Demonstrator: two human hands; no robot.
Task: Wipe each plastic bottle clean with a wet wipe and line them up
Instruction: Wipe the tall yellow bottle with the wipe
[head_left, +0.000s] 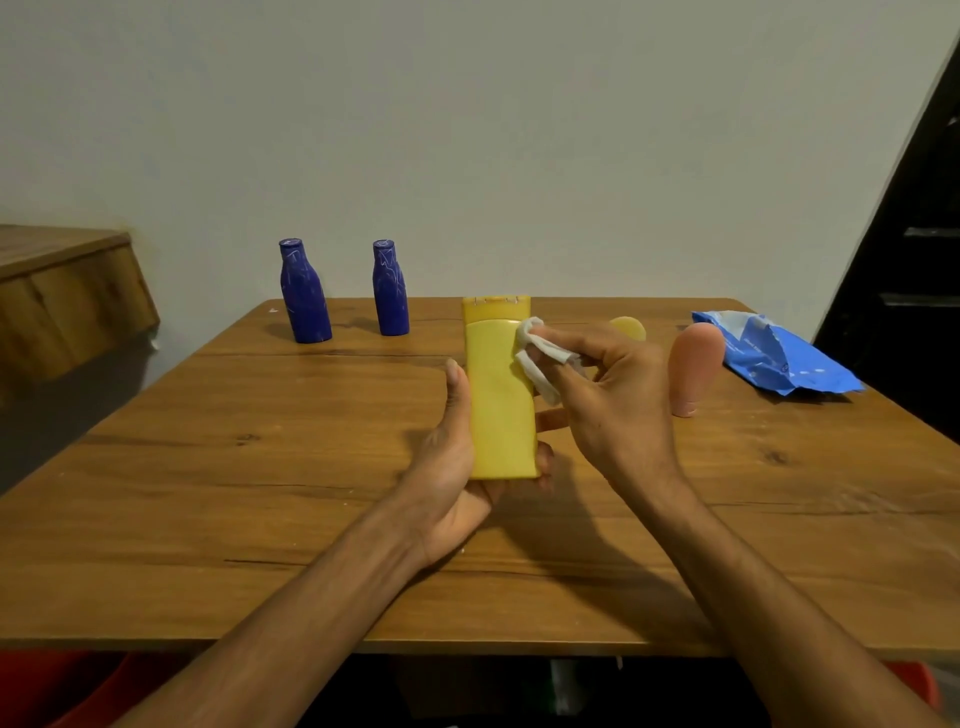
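The left hand (451, 480) grips the tall yellow plastic bottle (501, 415), the right hand (621, 402) pinches the white wet wipe (536, 366), and the wet plastic might slip.

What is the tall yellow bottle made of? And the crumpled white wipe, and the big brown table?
The tall yellow bottle looks like smooth plastic: even colour, soft shine. The crumpled white wipe seems a thin, soft, cloth-like sheet, folding limply in the right hand. The brown table looks like wood or wood-look laminate: grain lines and knots, matte finish.
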